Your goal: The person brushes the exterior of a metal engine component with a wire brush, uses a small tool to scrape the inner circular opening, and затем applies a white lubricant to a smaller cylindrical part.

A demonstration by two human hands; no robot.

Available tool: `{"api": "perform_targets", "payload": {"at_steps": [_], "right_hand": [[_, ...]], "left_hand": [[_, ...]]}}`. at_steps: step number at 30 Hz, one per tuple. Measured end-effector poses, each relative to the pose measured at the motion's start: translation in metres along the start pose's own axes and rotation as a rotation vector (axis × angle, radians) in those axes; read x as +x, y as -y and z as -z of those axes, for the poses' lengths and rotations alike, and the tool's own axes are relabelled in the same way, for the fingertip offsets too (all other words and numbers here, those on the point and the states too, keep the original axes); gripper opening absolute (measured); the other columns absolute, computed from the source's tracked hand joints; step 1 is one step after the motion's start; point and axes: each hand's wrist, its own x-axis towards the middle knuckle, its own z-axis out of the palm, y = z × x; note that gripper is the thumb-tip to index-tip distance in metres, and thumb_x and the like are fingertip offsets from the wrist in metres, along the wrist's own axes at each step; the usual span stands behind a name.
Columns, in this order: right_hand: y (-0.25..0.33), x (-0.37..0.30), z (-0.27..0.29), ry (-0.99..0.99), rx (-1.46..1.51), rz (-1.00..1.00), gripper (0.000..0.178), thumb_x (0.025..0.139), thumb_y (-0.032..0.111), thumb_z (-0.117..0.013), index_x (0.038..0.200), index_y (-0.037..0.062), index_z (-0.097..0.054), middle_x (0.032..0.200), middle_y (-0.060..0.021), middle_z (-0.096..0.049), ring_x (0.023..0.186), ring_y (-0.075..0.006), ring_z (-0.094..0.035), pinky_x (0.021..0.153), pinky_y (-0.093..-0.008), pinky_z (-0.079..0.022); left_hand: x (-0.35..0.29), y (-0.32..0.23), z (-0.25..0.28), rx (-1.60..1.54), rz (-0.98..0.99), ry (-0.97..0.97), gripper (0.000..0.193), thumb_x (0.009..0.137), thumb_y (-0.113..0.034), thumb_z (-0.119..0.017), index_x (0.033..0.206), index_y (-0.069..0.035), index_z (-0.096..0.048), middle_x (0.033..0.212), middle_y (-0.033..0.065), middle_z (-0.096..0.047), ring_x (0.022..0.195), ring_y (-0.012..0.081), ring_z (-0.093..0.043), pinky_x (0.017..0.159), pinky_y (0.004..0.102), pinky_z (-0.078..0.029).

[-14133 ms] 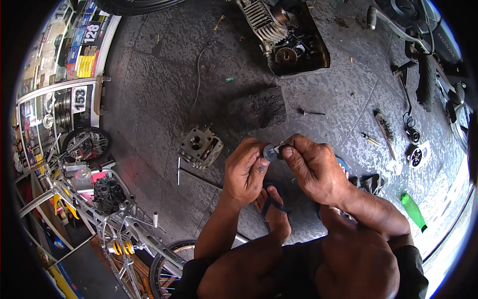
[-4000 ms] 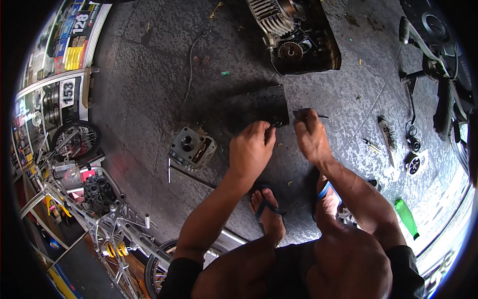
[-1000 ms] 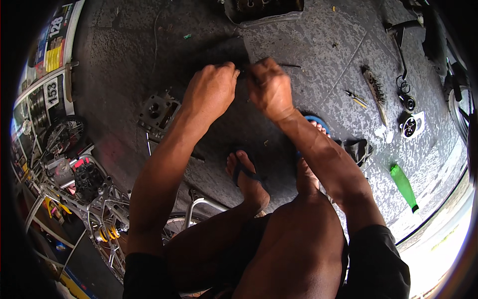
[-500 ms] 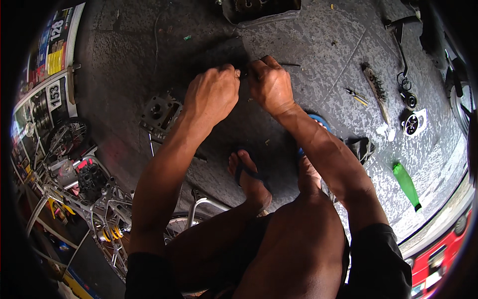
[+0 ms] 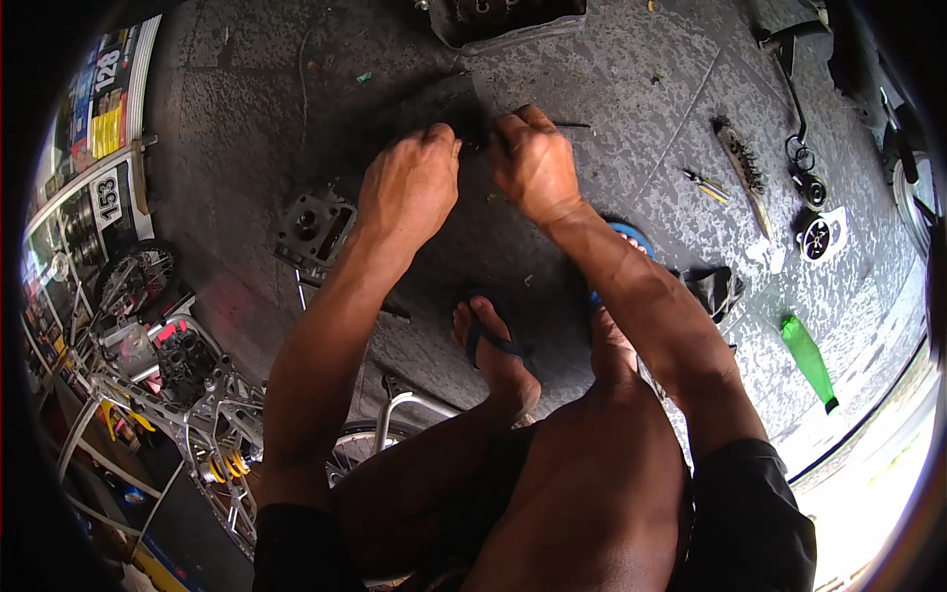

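My left hand (image 5: 409, 187) is raised over the floor with its fingers curled closed; whatever they pinch is hidden behind them. My right hand (image 5: 541, 168) is beside it, also closed, a small gap between the two. Something dark shows in that gap, too dim to name. A thin dark rod (image 5: 572, 125) juts out to the right behind my right fingers; I cannot tell whether it is held or lies on the floor. Left of my left forearm lies a grey metal engine cylinder (image 5: 308, 225) with a round bore.
A dark tray (image 5: 508, 39) with parts stands at the far edge. On the right lie a wooden-handled wire brush (image 5: 742, 168), pliers (image 5: 706, 185), a round metal part (image 5: 817, 239) and a green tube-like item (image 5: 809, 362). A silver motorcycle frame (image 5: 212, 414) fills the lower left.
My left hand has shifted slightly left, widening the gap from my right hand. A red vehicle at the lower right has gone from view.
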Motion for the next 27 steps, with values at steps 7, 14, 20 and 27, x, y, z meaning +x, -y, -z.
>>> {"api": "perform_targets", "payload": {"at_steps": [7,14,20,27], "right_hand": [[0.009,0.003,-0.002,0.006,0.024,-0.045,0.016,0.084,0.004,-0.066,0.100,0.0038,-0.073,0.092,-0.0179,-0.066,0.085,-0.0408,-0.067,0.075,-0.0462,-0.056],[0.009,0.000,-0.004,0.050,-0.059,-0.020,0.017,0.082,0.006,-0.068,0.099,0.0038,-0.073,0.094,-0.0168,-0.067,0.087,-0.0397,-0.068,0.076,-0.0467,-0.056],[0.007,0.003,-0.005,0.008,0.027,-0.086,0.016,0.084,0.007,-0.068,0.098,0.0036,-0.073,0.095,-0.0178,-0.068,0.088,-0.0402,-0.068,0.077,-0.0472,-0.056],[0.007,0.003,-0.001,0.024,0.008,-0.063,0.016,0.083,0.005,-0.068,0.098,0.0035,-0.073,0.095,-0.0192,-0.067,0.086,-0.0423,-0.067,0.076,-0.0474,-0.055]], "left_hand": [[-0.002,0.003,0.000,0.026,-0.052,-0.050,0.020,0.101,-0.016,-0.055,0.089,0.000,-0.060,0.085,0.0215,-0.070,0.082,0.0383,-0.071,0.072,0.0456,-0.058],[-0.002,0.002,-0.001,-0.017,-0.071,-0.086,0.021,0.101,-0.015,-0.055,0.088,0.000,-0.060,0.084,0.0219,-0.070,0.081,0.0379,-0.071,0.071,0.0451,-0.058],[0.000,-0.002,0.004,-0.017,0.060,-0.004,0.021,0.102,-0.015,-0.053,0.093,0.003,-0.059,0.087,0.0253,-0.068,0.083,0.0433,-0.068,0.072,0.0511,-0.054],[-0.001,0.003,-0.002,0.076,-0.036,-0.097,0.021,0.101,-0.016,-0.054,0.088,0.000,-0.060,0.083,0.0226,-0.069,0.080,0.0388,-0.071,0.070,0.0460,-0.058]]}}
